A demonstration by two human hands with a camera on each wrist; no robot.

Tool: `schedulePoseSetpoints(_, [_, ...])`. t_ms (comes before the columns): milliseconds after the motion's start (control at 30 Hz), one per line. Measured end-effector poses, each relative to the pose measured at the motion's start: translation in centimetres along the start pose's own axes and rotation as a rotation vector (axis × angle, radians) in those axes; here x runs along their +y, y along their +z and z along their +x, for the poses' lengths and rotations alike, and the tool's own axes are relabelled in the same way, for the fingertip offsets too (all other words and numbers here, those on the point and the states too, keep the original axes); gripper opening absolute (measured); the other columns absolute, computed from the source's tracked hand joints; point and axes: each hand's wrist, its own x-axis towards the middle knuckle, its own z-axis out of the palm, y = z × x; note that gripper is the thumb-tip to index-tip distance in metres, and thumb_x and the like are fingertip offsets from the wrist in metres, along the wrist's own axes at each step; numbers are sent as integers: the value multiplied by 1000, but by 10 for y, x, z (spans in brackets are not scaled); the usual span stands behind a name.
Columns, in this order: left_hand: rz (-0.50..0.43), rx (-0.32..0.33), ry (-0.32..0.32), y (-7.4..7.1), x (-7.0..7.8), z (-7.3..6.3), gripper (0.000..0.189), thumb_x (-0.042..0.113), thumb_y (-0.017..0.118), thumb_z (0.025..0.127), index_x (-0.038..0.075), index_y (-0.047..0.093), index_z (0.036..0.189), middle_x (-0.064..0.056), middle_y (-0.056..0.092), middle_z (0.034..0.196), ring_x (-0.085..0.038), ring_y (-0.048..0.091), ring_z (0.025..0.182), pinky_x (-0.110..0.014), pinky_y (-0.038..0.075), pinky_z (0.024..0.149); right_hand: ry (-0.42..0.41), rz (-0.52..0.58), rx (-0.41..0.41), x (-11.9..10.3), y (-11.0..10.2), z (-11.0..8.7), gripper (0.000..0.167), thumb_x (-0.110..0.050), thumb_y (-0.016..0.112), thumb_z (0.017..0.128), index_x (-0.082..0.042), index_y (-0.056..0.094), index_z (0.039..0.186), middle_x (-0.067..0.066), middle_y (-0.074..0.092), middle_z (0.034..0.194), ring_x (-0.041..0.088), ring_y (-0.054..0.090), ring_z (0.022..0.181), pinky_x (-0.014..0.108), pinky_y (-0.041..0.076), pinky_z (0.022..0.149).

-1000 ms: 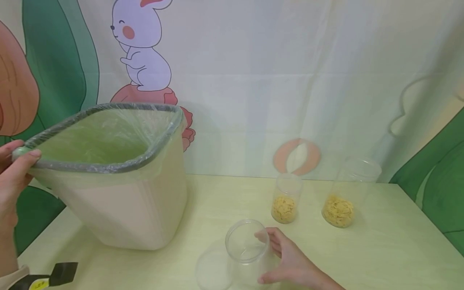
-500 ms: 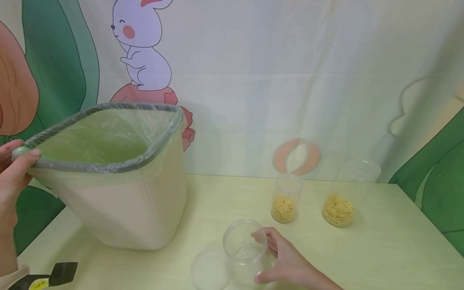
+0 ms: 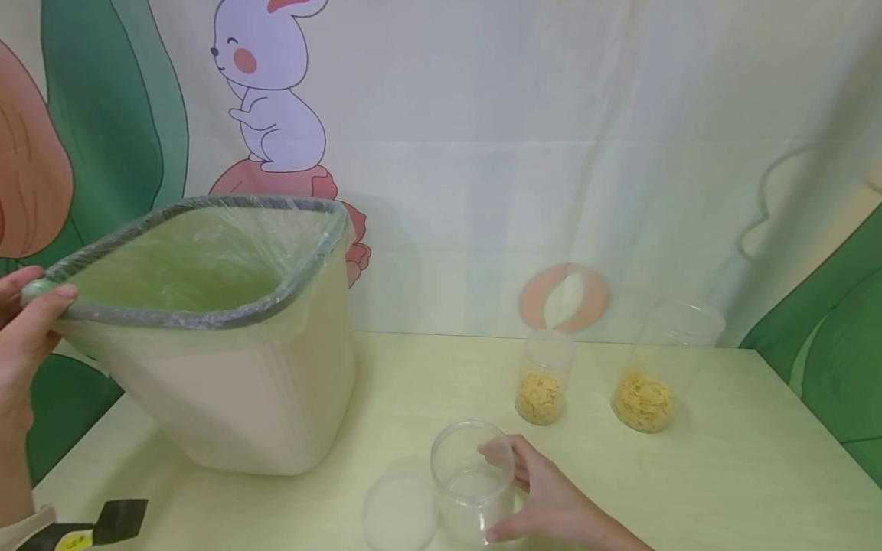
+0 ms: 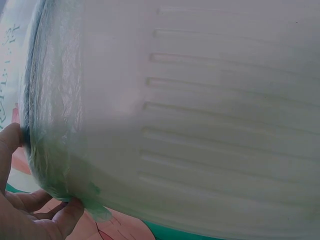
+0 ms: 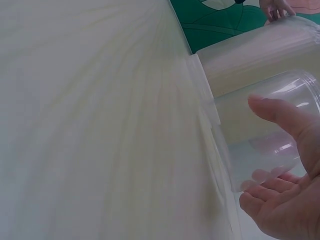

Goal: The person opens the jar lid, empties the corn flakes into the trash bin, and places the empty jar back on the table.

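A pale waste bin (image 3: 227,383) lined with a thin plastic bag stands at the left of the table, its rim dark grey. My left hand (image 3: 26,337) pinches the near left corner of that rim, where the bag bunches into a green knot (image 3: 40,288). The left wrist view has the thumb and fingers on the bunched bag (image 4: 62,172). At the front, my right hand (image 3: 547,493) holds an uncapped clear jar (image 3: 475,497), thumb on the near side and fingers on the far side. The right wrist view shows the jar (image 5: 260,120) between them.
A round translucent lid (image 3: 400,514) lies just left of the jar. Farther back stand a small clear jar (image 3: 540,394) and a taller one (image 3: 644,398), each partly filled with yellow flakes. Behind the table (image 3: 744,459) hangs a printed curtain (image 3: 448,153).
The clear jar in my right hand shifts slightly left, then slightly right again. The lid has slid a little left. My left hand and the bin stay where they were.
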Motion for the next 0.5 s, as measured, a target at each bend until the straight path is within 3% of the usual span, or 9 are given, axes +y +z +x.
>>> schedulePoseSetpoints(100, [28,-6,15,-3,-8,10,22,9,62,85,28,59,97,13,48,93,0,41,81,-30,20,107,5,3,-2,0,0,0,78,-9,83,60,0,38,124,18,42,133,36,39,123,49,30,103])
schedulePoseSetpoints(167, [56,-25,64,-11,-28,32,25,11,64,84,24,61,105,12,50,96,-1,43,83,-26,28,104,6,6,-3,1,0,0,78,-9,83,61,0,38,124,18,42,133,35,40,123,50,30,102])
schedulePoseSetpoints(267, [99,-71,171,-26,-68,75,36,16,68,81,19,60,117,10,53,103,-2,46,86,-12,41,87,1,17,-6,2,-1,0,78,-7,82,61,0,37,125,18,42,133,36,40,122,51,31,102])
schedulePoseSetpoints(333, [105,-76,218,-31,-83,91,41,19,70,80,17,60,119,7,54,107,-4,47,88,-6,43,73,-6,19,-7,3,-1,0,79,-7,82,61,0,37,125,18,42,133,36,40,122,52,31,101])
schedulePoseSetpoints(367, [112,-74,198,-30,-81,89,41,20,70,80,17,59,120,8,54,107,-5,47,88,-9,42,81,-7,20,-7,3,-1,0,79,-7,83,61,1,37,125,18,42,132,36,40,122,52,31,101])
schedulePoseSetpoints(400, [101,-70,192,-28,-76,84,40,20,70,80,18,60,118,8,54,106,-4,47,88,-9,42,81,-9,21,-8,4,-1,0,80,-7,83,60,1,37,125,18,42,132,36,40,122,53,31,101])
schedulePoseSetpoints(500, [52,-18,81,-14,-43,47,29,15,67,82,22,62,110,11,52,100,-3,45,85,-21,32,100,-6,20,-9,4,-1,1,81,-8,83,60,0,37,126,18,42,132,37,40,122,54,31,101])
